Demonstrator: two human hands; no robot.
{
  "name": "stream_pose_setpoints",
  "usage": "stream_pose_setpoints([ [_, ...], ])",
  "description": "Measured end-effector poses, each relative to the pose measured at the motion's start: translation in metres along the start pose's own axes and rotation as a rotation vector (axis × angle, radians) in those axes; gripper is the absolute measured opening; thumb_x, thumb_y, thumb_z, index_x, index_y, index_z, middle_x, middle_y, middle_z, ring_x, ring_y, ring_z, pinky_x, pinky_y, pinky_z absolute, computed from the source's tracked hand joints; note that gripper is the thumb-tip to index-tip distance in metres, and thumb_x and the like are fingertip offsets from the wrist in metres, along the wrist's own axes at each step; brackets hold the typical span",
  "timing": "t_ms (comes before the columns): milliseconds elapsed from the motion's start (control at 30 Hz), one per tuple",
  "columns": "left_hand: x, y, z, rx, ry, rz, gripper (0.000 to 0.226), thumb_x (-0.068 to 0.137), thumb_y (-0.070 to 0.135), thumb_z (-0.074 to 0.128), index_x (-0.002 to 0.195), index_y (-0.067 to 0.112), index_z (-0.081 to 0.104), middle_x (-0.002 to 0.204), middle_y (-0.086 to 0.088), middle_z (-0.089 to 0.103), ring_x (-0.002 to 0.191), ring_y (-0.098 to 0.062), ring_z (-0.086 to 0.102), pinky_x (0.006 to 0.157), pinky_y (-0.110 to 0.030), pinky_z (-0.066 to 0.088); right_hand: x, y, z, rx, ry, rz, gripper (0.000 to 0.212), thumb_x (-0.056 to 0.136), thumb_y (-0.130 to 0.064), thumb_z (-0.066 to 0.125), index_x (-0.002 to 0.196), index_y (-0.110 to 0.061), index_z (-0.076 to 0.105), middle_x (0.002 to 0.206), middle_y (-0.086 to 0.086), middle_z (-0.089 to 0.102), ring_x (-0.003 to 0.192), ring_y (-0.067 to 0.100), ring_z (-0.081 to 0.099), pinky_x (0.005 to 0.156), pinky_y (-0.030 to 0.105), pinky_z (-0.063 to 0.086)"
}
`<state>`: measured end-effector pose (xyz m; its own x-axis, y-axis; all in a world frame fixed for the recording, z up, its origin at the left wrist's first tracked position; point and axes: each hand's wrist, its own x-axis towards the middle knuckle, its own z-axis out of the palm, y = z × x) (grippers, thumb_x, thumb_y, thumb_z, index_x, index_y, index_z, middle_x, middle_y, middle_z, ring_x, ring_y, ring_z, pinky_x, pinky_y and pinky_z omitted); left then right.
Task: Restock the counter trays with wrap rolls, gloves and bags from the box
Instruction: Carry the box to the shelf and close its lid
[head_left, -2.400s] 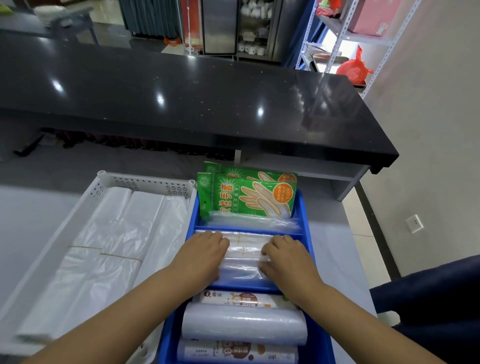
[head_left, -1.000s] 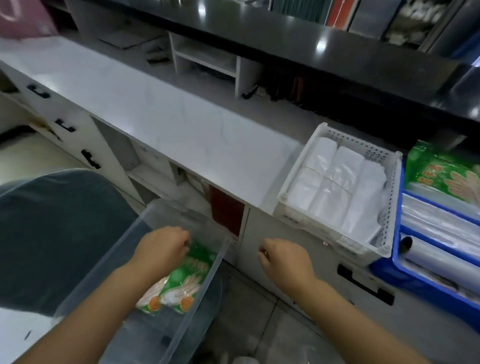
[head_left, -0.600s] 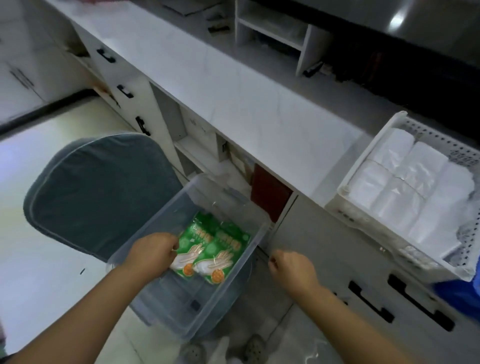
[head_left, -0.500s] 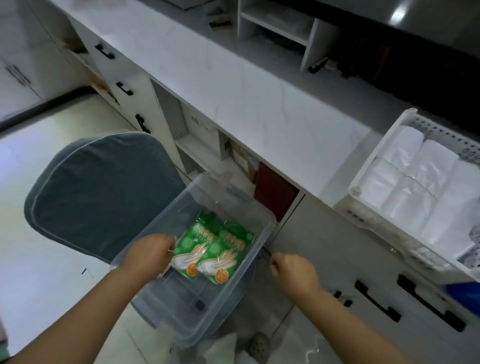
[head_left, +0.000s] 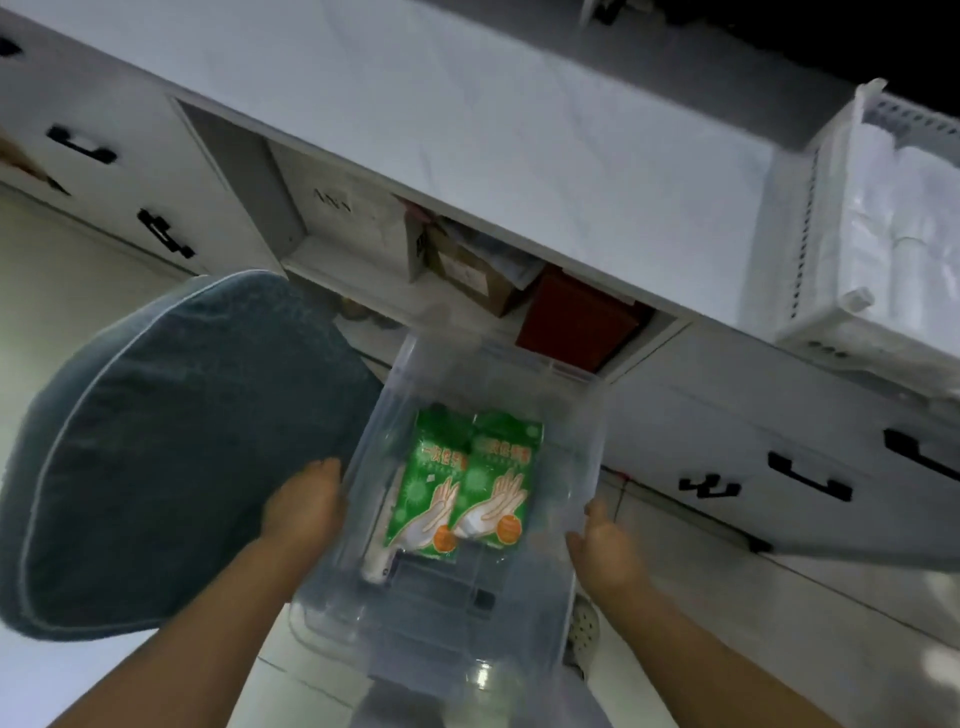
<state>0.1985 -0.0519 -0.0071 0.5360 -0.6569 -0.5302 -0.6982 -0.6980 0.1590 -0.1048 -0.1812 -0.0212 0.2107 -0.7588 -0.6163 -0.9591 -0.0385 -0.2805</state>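
r hand (head_left: 605, 545) now at box (head_left: 582, 447) r wall, l hand (head_left: 306, 506) opposite, both fingers (head_left: 323, 473) round rim

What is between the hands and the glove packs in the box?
Only the clear walls of the box: the left hand and right hand grip its sides from outside. No lid, nothing over the glove packs.

I am working from a single view, the head camera, which is looking steeply down and a little forward. It is sitting closest to the box (head_left: 597, 441), low in the centre, with the left hand (head_left: 306, 504) and right hand (head_left: 605, 545) at its sides. The wide lens is tilting the counter (head_left: 467, 114) diagonally across the top, cropping the tray (head_left: 810, 208) at the right edge and the chair (head_left: 171, 441) at the left, over the floor (head_left: 67, 291).
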Motion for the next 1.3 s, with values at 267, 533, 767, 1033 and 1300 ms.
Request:
stream_pose_setpoints([
  [267, 0.036, -0.009, 0.016, -0.16, -0.104, 0.083, 0.019, 0.087, 0.017, 0.053, 0.103, 0.006, 0.055, 0.104, -0.017, 0.063, 0.09, -0.032, 0.062, 0.071, -0.033, 0.049, 0.003, 0.001, 0.031, 0.216, 0.027, 0.291, 0.022, 0.092, -0.024, 0.054, 0.103, -0.006, 0.05, 0.097, 0.017, 0.062, 0.092, 0.032, 0.062, 0.072, 0.033, 0.048],
  [533, 0.026, 0.027, 0.008, -0.071, -0.223, 0.145, 0.012, 0.084, 0.016, 0.058, 0.081, 0.007, 0.051, 0.094, -0.017, 0.063, 0.087, -0.031, 0.061, 0.07, -0.033, 0.05, -0.025, 0.039, 0.021, 0.264, 0.104, 0.331, 0.021, 0.087, -0.026, 0.058, 0.092, -0.006, 0.054, 0.094, 0.017, 0.063, 0.082, 0.028, 0.059, 0.067, 0.029, 0.042],
  [767, -0.022, 0.129, 0.031, 0.098, -0.297, 0.369, 0.016, 0.083, 0.024, 0.062, 0.09, 0.012, 0.056, 0.105, -0.012, 0.064, 0.096, -0.026, 0.06, 0.075, -0.027, 0.047, -0.103, 0.145, -0.005, 0.372, 0.196, 0.492, 0.026, 0.084, -0.031, 0.058, 0.095, -0.007, 0.059, 0.095, 0.013, 0.065, 0.084, 0.026, 0.06, 0.063, 0.026, 0.037],
  [1033, -0.132, 0.294, 0.09, 0.258, -0.312, 0.624, 0.017, 0.08, 0.027, 0.063, 0.086, 0.015, 0.053, 0.099, -0.008, 0.063, 0.087, -0.023, 0.058, 0.064, -0.025, 0.036, -0.21, 0.313, -0.033, 0.526, 0.325, 0.646, 0.021, 0.086, -0.031, 0.055, 0.077, -0.012, 0.051, 0.082, 0.008, 0.06, 0.079, 0.029, 0.062, 0.06, 0.027, 0.038],
  [1300, -0.252, 0.456, 0.158, 0.285, -0.31, 0.774, 0.012, 0.08, 0.022, 0.063, 0.079, 0.014, 0.055, 0.086, -0.006, 0.062, 0.078, -0.022, 0.057, 0.065, -0.027, 0.041, -0.302, 0.48, -0.066, 0.559, 0.473, 0.779, 0.033, 0.084, -0.042, 0.058, 0.08, -0.01, 0.056, 0.08, 0.009, 0.065, 0.074, 0.027, 0.062, 0.062, 0.03, 0.045],
])
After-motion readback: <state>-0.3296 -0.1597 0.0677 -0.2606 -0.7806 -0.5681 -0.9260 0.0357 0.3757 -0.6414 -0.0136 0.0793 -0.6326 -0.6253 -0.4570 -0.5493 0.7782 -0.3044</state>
